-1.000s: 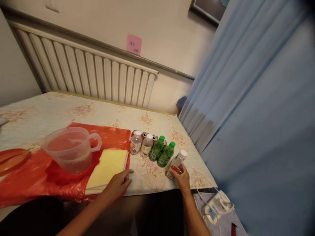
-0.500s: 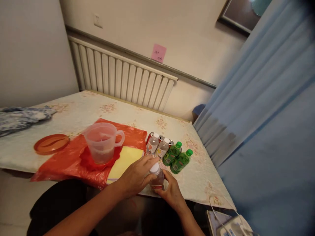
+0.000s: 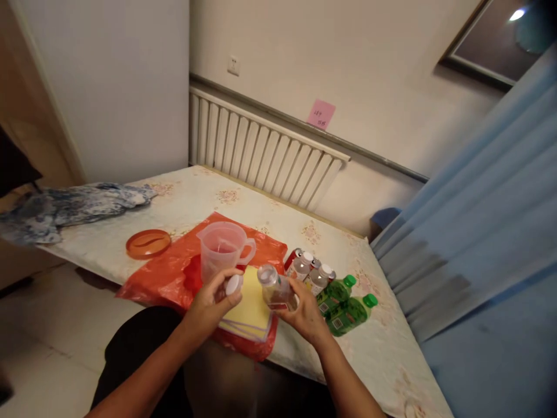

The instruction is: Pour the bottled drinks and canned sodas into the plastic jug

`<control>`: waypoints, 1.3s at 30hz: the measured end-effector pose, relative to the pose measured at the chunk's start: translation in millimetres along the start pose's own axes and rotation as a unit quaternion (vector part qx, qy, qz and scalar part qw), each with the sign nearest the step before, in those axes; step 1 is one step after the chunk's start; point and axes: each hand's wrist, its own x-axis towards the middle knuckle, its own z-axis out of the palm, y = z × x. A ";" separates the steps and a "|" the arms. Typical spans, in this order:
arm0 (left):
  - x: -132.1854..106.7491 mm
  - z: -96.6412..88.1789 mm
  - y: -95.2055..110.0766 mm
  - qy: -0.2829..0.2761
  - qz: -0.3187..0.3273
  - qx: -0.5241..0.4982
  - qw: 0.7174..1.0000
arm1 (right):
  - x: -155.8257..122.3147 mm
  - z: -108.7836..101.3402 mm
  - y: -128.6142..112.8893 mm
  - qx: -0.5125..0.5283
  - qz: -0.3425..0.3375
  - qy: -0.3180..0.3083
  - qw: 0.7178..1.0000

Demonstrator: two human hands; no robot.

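Note:
My left hand (image 3: 213,302) pinches a white bottle cap (image 3: 234,284) between thumb and fingers. Opposite it, my right hand (image 3: 304,310) is closed round a clear plastic bottle (image 3: 275,290), its uncapped mouth tilted to the left. Below the bottle lie yellow cloths (image 3: 248,313) with pale edges. Just behind my left hand stands a translucent measuring jug (image 3: 221,247) with a handle on its right side. A red dish (image 3: 192,278) shows at the jug's base, partly hidden, on an orange-red plastic sheet (image 3: 150,281).
Right of my hands stand clear bottles with white caps (image 3: 319,281), several drink cans (image 3: 293,257) and two green bottles (image 3: 348,313). An orange lid (image 3: 148,244) lies at left, with a crumpled patterned cloth (image 3: 96,203) beyond. A blue curtain (image 3: 487,261) hangs at right.
The white cap has come off the bottle and is now in my left hand. My right hand has raised and tilted the bottle leftward over the yellow cloths. The view has swung left.

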 end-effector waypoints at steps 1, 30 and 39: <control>-1.4 -6.8 -13.7 -0.019 -0.052 -0.047 0.997 | 9.1 -1.0 0.7 -0.015 -0.009 -0.002 1.000; -27.3 -52.2 -157.5 -0.082 -0.275 -0.319 0.903 | 161.6 -30.2 -27.3 -0.473 -0.134 -0.027 0.870; -26.7 -51.9 -157.5 -0.082 -0.276 -0.326 0.901 | 175.1 -36.2 -45.3 -0.507 -0.170 -0.025 0.844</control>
